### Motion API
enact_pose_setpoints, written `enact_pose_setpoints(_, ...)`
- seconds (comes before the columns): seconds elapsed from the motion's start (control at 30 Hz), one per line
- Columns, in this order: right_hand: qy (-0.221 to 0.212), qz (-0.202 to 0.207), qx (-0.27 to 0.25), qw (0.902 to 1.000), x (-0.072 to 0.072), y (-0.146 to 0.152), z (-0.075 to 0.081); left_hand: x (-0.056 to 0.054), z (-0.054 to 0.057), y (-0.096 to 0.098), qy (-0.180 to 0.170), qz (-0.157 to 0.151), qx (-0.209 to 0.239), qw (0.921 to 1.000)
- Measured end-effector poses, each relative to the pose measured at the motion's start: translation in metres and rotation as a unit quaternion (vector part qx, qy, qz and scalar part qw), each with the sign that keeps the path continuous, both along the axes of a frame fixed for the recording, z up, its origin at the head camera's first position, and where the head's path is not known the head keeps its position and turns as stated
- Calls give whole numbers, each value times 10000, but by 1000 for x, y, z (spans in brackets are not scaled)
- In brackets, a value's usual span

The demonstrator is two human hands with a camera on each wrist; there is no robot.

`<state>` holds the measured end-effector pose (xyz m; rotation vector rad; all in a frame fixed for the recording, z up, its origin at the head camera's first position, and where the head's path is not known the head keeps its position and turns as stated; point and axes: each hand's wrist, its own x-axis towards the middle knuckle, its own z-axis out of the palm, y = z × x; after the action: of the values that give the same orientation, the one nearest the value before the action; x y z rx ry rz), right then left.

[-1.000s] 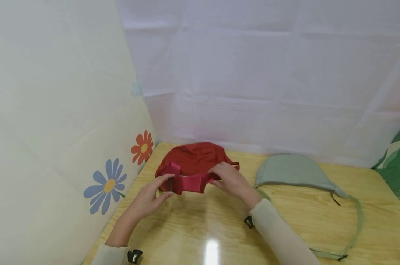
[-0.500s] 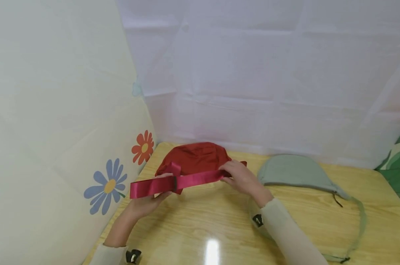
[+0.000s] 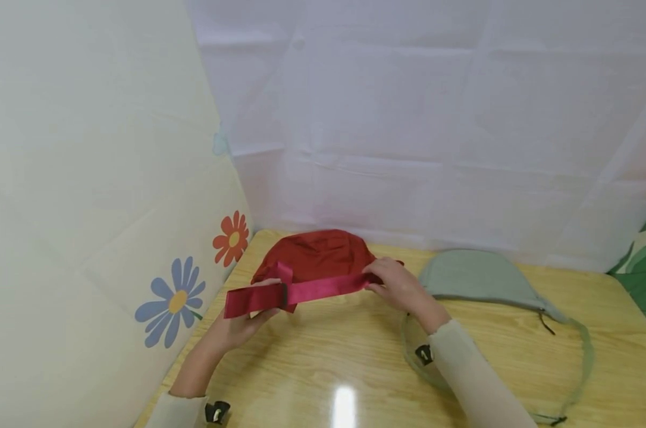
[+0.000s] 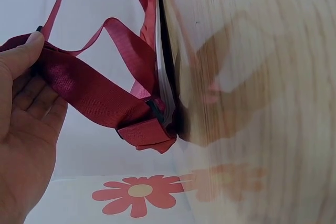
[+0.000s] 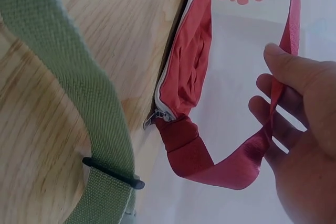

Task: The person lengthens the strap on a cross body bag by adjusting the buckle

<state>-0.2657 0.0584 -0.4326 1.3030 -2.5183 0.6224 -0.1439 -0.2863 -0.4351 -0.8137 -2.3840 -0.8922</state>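
Note:
A red bag [image 3: 323, 255] with a zipper lies at the back left of the wooden table. Its dark pink strap [image 3: 323, 289] is raised in front of it, stretched between the two hands. My left hand [image 3: 237, 327] pinches the strap beside a black slider buckle [image 4: 39, 35], with thumb above and fingers beneath. A folded length of strap hangs out to the left of that hand. With thumb and fingers, my right hand [image 3: 400, 291] pinches the strap's other part near the bag's right end. In the right wrist view the strap twists down to the zipper end [image 5: 163, 115].
To the right lies a grey-green bag [image 3: 473, 276], its green strap [image 3: 582, 356] looped over the table [image 3: 312, 362] and passing under the right forearm. A white cloth wall stands behind, and a flowered one at the left.
My right hand has moved right, drawing the strap straighter between the hands. A folded loop of strap has come out left of my left hand, then shortened slightly.

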Motion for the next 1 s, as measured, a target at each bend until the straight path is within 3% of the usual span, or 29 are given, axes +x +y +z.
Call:
enact_pose_setpoints(0.07,-90,-69,-19,9999,0,2,0,1,1,0,-109,68,43,9999)
enact_pose_setpoints(0.23,-355,-294,-56,9989,0,10,2,5,1,-3,-994,519,218,9935)
enact_pose_setpoints(0.3,-385,-338,-106,9986,-1,13,2,6,2,-3,-1192,653,184,9906)
enact_pose_setpoints(0.6,-588,-760,-185,9952,-11,34,-3,8,4,-9,-985,950,-192,9904)
enact_pose_setpoints(1.0,-835,-829,-174,9929,-21,52,-4,5,3,-8,-914,818,-206,9922)
